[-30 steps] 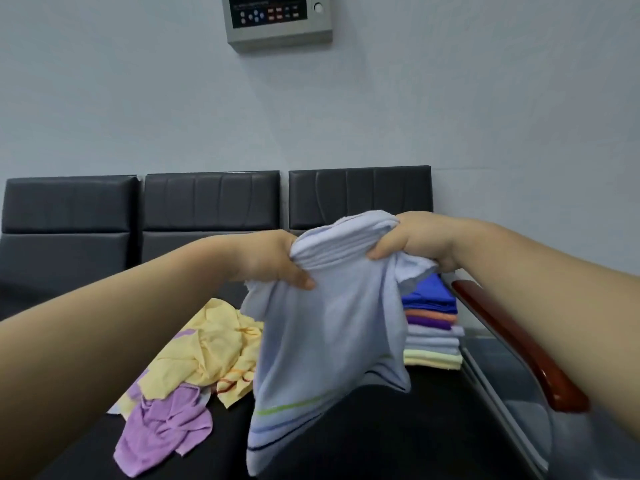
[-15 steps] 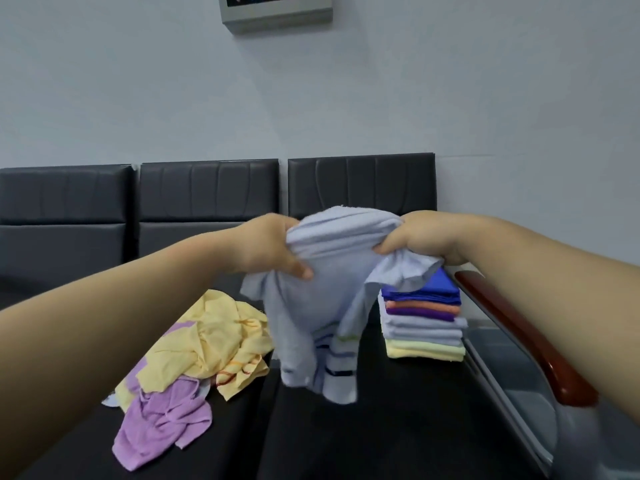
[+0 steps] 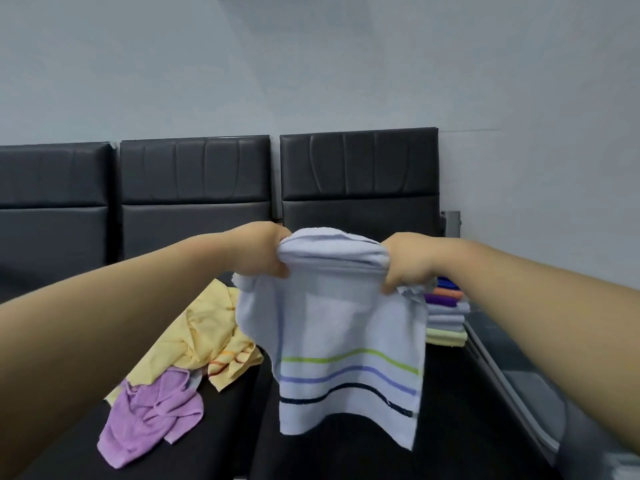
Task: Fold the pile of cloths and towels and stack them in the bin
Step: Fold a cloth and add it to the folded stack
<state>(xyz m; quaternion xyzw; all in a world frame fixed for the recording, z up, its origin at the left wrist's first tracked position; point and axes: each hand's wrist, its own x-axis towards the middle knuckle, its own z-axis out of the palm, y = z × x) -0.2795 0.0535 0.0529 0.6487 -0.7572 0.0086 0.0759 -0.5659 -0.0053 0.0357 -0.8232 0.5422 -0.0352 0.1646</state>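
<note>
A pale blue towel (image 3: 346,327) with green, blue and dark stripes near its lower edge hangs in the air in front of me. My left hand (image 3: 263,252) grips its bunched top edge at the left, and my right hand (image 3: 407,263) grips the top edge at the right. A loose pile lies on the black seat at lower left: a yellow cloth (image 3: 207,327) and a purple cloth (image 3: 152,414). Behind the towel at the right stands a stack of folded cloths (image 3: 446,315). No bin shows.
A row of black padded seats (image 3: 194,188) runs along a pale wall. A metal frame rail (image 3: 502,382) edges the bench at the right.
The towel was bunched and twisted half a second ago; now it hangs spread open with its stripes showing. Both hands have moved apart, and the view has tilted down.
</note>
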